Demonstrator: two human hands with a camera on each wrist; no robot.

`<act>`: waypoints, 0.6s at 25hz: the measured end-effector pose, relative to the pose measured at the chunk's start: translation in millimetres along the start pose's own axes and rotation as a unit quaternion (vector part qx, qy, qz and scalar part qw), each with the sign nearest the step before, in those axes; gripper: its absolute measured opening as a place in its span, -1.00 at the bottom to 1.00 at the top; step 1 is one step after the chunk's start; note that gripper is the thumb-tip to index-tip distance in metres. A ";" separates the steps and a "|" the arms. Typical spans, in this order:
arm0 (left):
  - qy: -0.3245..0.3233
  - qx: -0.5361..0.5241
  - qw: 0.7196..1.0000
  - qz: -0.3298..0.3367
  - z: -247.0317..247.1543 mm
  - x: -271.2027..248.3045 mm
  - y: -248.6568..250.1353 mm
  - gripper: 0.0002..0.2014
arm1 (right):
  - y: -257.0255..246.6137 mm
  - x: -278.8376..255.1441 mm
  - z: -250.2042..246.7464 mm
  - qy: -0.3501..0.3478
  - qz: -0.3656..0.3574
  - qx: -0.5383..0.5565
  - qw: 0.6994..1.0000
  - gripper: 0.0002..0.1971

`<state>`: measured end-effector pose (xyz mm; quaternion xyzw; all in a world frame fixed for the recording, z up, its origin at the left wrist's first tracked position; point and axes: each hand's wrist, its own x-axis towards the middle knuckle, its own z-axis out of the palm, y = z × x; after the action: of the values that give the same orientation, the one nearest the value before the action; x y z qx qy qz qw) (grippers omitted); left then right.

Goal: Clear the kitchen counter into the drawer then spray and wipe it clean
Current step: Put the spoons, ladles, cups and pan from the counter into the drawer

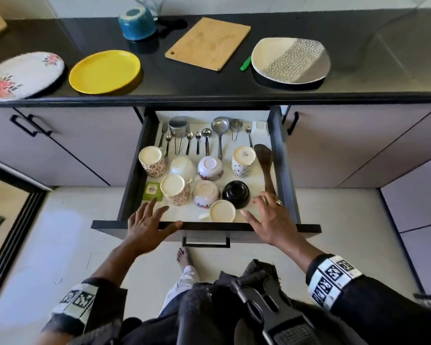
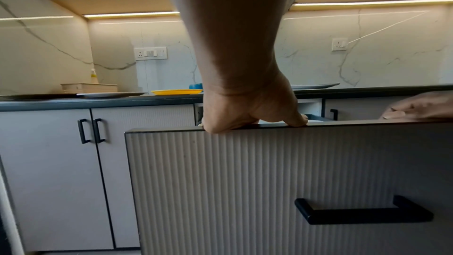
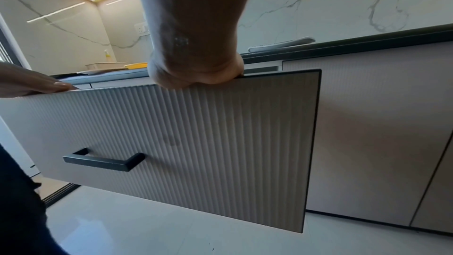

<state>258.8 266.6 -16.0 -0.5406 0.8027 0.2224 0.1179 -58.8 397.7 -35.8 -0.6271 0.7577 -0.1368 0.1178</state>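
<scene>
Below the counter [image 1: 209, 93] we see the drawer [image 1: 204, 226] pulled out, full of cups and cutlery; left hand [image 1: 147, 225] and right hand [image 1: 271, 220] rest spread-fingered on its near edge. Plates, cutting board [image 1: 208, 43], blue pot [image 1: 137, 23] sit on the counter. Left wrist view: left hand's heel on the drawer front's top edge. Right wrist view: same for the right hand.

Drawer [image 1: 135, 185] open; counter [image 1: 209, 83] w/ dishes.

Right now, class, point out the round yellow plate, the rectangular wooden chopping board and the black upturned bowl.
Round yellow plate [image 1: 104, 70], head view, centre of its face.
Rectangular wooden chopping board [image 1: 208, 43], head view, middle of its top.
Black upturned bowl [image 1: 236, 193], head view, its base.
</scene>
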 end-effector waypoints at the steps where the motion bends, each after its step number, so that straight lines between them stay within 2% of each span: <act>1: 0.005 -0.002 1.000 0.002 0.5 1.3 0.7 0.22 | 1.3 1.7 -0.3 0.008 -0.002 -0.004 1.000 -0.43; 7: -0.003 -0.013 1.000 0.015 -9.2 19.3 -0.2 0.24 | 3.1 22.2 -2.2 0.007 -0.012 -0.020 1.000 -0.40; 12: -0.004 -0.001 0.999 0.040 -28.3 65.3 -1.8 0.32 | 11.0 64.5 -6.3 0.007 0.018 -0.040 0.999 -0.35; 15: 0.001 0.006 0.998 0.060 -39.0 94.7 -3.3 0.17 | 17.0 93.4 -8.7 -0.002 0.038 -0.037 0.999 -0.30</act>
<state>227.1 169.4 -23.4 -0.4906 0.8353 0.2242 0.1069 -94.9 309.4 -34.3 -0.6020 0.7853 -0.1026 0.1015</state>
